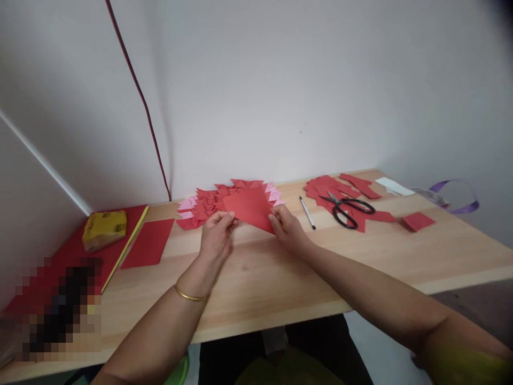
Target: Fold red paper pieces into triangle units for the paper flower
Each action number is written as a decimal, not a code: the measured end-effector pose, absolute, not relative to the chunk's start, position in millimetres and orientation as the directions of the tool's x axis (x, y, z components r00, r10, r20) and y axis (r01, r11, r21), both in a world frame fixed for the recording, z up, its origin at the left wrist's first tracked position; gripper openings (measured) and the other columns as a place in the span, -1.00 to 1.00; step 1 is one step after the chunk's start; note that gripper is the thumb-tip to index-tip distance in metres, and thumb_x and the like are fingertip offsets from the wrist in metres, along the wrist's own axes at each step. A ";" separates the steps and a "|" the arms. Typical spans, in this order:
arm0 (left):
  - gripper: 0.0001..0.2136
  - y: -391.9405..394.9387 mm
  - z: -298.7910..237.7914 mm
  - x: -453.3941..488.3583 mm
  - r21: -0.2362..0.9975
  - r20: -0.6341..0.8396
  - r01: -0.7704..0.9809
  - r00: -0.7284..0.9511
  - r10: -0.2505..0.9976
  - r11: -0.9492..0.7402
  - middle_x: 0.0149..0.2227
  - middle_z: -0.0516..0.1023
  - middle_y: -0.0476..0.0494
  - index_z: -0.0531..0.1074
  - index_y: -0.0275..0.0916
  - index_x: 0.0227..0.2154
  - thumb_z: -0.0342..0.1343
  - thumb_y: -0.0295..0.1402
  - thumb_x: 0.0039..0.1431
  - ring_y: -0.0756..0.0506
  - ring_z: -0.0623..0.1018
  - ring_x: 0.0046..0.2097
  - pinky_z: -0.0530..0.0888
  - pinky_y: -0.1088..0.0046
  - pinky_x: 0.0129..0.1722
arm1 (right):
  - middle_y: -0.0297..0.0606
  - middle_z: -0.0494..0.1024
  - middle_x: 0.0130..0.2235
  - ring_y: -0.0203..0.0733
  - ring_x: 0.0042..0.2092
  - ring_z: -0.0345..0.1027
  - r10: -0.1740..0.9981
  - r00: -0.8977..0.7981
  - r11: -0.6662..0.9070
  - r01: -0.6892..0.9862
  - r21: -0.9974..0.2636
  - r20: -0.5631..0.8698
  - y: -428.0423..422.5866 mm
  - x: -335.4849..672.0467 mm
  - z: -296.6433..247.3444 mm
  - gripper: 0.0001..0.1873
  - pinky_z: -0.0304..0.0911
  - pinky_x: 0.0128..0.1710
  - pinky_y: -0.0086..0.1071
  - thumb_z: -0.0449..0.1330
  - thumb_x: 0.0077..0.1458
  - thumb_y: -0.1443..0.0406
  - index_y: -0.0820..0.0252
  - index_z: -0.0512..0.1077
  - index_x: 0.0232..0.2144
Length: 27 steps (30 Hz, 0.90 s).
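Both hands hold one red paper sheet (249, 207) just above the wooden table (256, 278). My left hand (216, 235) pinches the sheet's left corner; a gold bangle circles that wrist. My right hand (285, 229) pinches the lower right corner. Right behind the sheet lies a pile of folded red and pink paper triangles (208, 202), fanned along the wall.
Black scissors (347, 207) rest on red paper scraps (332, 188) at the right, a pen (307, 212) beside them. A small red square (417, 221), white paper (395, 186) and purple ribbon (457, 198) lie farther right. Left: red sheet (149, 243), yellow packet (104, 229).
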<state>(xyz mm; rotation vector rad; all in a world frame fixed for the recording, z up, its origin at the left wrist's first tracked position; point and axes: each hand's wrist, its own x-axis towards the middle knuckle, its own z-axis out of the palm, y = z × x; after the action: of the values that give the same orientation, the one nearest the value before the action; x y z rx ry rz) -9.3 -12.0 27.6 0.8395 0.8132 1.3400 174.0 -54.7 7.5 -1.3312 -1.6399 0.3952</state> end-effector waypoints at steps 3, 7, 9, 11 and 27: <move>-0.74 -17.2 21.9 -2.8 0.831 -0.052 -0.537 0.183 0.982 0.144 -0.49 0.46 0.03 0.41 -0.26 -0.47 0.35 -0.28 -0.20 0.06 0.44 -0.45 0.40 0.49 -0.34 | -0.43 0.16 -0.54 -0.28 -0.52 0.07 0.881 0.076 0.344 0.575 -0.742 0.467 -54.7 175.2 7.2 -0.84 -0.01 -0.49 -0.41 -0.06 0.19 0.22 0.11 0.08 -0.42; -0.75 -32.4 7.9 14.0 0.889 -0.133 -0.356 0.398 0.908 0.287 -0.57 0.44 0.00 0.44 -0.33 -0.49 0.36 -0.34 -0.22 0.06 0.40 -0.52 0.35 0.51 -0.45 | -0.41 0.22 -0.52 -0.29 -0.51 0.11 0.889 0.024 0.368 0.559 -0.743 0.458 -56.5 172.1 7.1 -0.85 0.02 -0.48 -0.40 -0.03 0.18 0.22 0.12 0.11 -0.41; -0.78 -37.0 4.8 18.3 0.899 -0.145 -0.336 0.378 0.914 0.281 -0.60 0.42 0.00 0.45 -0.34 -0.51 0.35 -0.34 -0.20 0.07 0.37 -0.53 0.32 0.52 -0.47 | -0.40 0.25 -0.51 -0.29 -0.50 0.15 0.899 -0.001 0.373 0.527 -0.763 0.439 -57.1 170.2 7.0 -0.85 0.05 -0.46 -0.41 -0.02 0.19 0.20 0.13 0.14 -0.38; -0.78 -37.9 5.3 18.6 0.903 -0.134 -0.351 0.317 0.939 0.248 -0.59 0.43 0.00 0.47 -0.34 -0.51 0.35 -0.36 -0.22 0.07 0.38 -0.53 0.31 0.52 -0.47 | -0.41 0.29 -0.51 -0.30 -0.50 0.17 0.917 -0.007 0.360 0.449 -0.818 0.399 -57.4 169.0 7.2 -0.82 0.07 -0.47 -0.41 0.01 0.18 0.16 0.14 0.19 -0.32; -0.76 -27.7 13.4 7.8 0.887 -0.098 -0.428 0.187 0.977 0.171 -0.65 0.44 -0.04 0.43 -0.35 -0.64 0.35 -0.30 -0.22 0.07 0.39 -0.58 0.33 0.51 -0.49 | -0.32 0.45 -0.54 -0.38 -0.54 0.23 0.973 -0.222 0.118 0.219 -0.968 0.069 -61.8 172.0 18.0 -0.60 0.13 -0.52 -0.48 0.12 0.10 0.02 0.25 0.41 -0.51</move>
<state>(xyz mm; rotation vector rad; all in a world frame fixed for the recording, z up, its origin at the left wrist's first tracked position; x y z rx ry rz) 7.8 -27.7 13.4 0.8470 0.8218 1.1769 172.0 -61.8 18.0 -1.1966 -1.5861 1.1729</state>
